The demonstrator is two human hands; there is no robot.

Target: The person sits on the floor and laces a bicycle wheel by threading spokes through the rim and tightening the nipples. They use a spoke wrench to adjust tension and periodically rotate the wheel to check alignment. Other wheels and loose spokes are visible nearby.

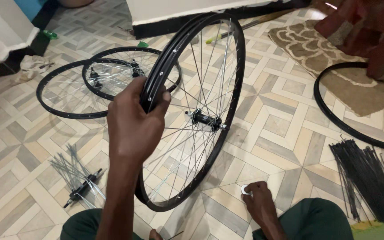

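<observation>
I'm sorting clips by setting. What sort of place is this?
Probably a room in a home used as an informal bicycle wheel workshop: patterned tiled floor, beige patterned rug, finished black spoked wheels lying about, and a bundle of loose black spokes.

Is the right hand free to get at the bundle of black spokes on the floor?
Probably yes: the right hand rests on the floor by a small white piece, with bare tiles between it and the spoke bundle.

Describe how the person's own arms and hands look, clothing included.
Both arms are bare to the frame's edge: no sleeves, gloves, watch or rings show. The left hand and right hand each have short nails as far as can be seen. Dark green trousers cover the knees below.
</observation>
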